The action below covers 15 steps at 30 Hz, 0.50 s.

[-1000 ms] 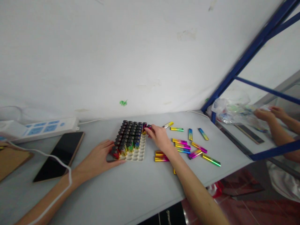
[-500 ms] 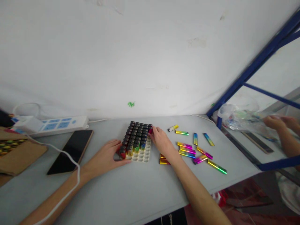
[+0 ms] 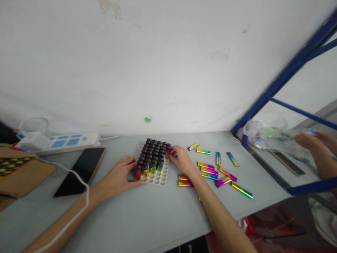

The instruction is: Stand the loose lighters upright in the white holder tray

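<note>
A white tray [image 3: 160, 178] with rows of round holes holds several upright lighters [image 3: 151, 154] with black tops and shiny coloured bodies. Its front and right-hand holes show bare. My left hand [image 3: 119, 175] grips the tray's front left corner, thumb along the front edge and fingers at the left side. At the right side near the back, my right hand [image 3: 181, 160] pinches a magenta lighter [image 3: 167, 150] standing at the end of a row. Its lower end is hidden by the fingers. More lighters [image 3: 207, 168] in gradient colours lie loose on the table, right of my right hand.
A phone [image 3: 80, 172], a white power strip [image 3: 71, 141] and an open cardboard box [image 3: 31, 175] lie on the left. A white cable [image 3: 85, 203] crosses my left forearm. Right, beyond a blue metal frame [image 3: 280, 82], are plastic bags [image 3: 259, 135] and another person's hands [image 3: 309, 140].
My right hand has lowered slightly at the tray's right side, and the magenta lighter sits lower among the others. My left hand stays at the tray's corner. The view has shifted slightly.
</note>
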Each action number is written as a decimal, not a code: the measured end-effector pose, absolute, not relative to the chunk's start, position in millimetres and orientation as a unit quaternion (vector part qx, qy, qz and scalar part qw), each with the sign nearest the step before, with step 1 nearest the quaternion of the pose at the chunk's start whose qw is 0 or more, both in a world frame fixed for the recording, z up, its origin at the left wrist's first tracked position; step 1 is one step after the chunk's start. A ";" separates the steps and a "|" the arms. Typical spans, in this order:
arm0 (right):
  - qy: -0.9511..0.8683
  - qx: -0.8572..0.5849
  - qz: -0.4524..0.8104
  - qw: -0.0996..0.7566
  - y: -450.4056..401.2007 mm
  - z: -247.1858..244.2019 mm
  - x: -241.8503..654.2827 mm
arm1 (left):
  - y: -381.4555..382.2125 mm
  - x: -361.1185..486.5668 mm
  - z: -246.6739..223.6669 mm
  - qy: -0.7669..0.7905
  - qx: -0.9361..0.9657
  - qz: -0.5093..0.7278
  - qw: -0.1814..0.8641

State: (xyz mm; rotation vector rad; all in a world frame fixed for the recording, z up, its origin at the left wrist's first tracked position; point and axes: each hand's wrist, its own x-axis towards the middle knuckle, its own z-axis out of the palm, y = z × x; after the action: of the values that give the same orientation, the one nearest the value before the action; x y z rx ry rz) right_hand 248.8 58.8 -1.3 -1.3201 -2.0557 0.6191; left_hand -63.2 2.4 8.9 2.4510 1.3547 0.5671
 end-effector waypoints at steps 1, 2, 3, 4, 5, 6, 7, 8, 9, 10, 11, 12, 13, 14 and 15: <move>-0.777 -0.498 0.232 0.305 58.5 -1.1 248.8 | 3.4 -63.9 9.8 0.470 0.849 0.195 0.140; -0.778 -0.499 0.230 0.305 58.1 -1.0 248.8 | 4.4 -64.7 10.5 0.471 0.849 0.195 0.137; -0.779 -0.499 0.227 0.305 57.8 -0.8 248.7 | 5.3 -65.4 10.9 0.470 0.850 0.195 0.134; -0.780 -0.500 0.222 0.304 57.6 -0.5 248.4 | 6.0 -66.1 11.2 0.469 0.851 0.196 0.133; -0.782 -0.502 0.216 0.299 57.5 0.2 248.1 | 6.5 -66.6 11.4 0.468 0.851 0.196 0.132; -0.785 -0.505 0.209 0.291 57.5 1.1 247.8 | 6.8 -67.1 11.4 0.469 0.851 0.197 0.133; -0.788 -0.509 0.203 0.281 57.5 2.3 247.4 | 6.9 -67.5 11.3 0.470 0.850 0.197 0.133; -0.791 -0.513 0.196 0.271 57.4 3.6 247.0 | 6.8 -67.9 11.0 0.473 0.848 0.198 0.133; -0.793 -0.516 0.190 0.261 57.1 5.0 246.8 | 6.6 -68.3 10.8 0.477 0.846 0.200 0.131; -0.795 -0.518 0.186 0.253 56.5 6.4 246.7 | 6.4 -68.7 10.5 0.482 0.843 0.202 0.129; -0.797 -0.520 0.183 0.247 55.7 7.7 246.8 | 6.3 -69.0 10.3 0.487 0.840 0.201 0.128; -0.798 -0.521 0.180 0.243 54.8 8.9 247.2 | 6.2 -69.2 10.3 0.490 0.839 0.199 0.128; -0.798 -0.523 0.178 0.240 53.7 9.8 247.9 | 6.2 -69.4 10.6 0.492 0.838 0.195 0.131; -0.798 -0.526 0.176 0.238 52.7 10.6 248.9 | 6.3 -69.5 11.3 0.491 0.839 0.190 0.136; -0.796 -0.528 0.175 0.237 51.8 11.1 250.0 | 6.4 -69.4 12.3 0.490 0.840 0.186 0.141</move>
State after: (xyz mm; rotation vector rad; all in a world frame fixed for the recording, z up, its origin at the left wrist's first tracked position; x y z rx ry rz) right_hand 250.0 51.8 11.1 -1.4471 -2.1831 0.4804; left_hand -69.4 6.4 12.3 2.4254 1.4142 0.5364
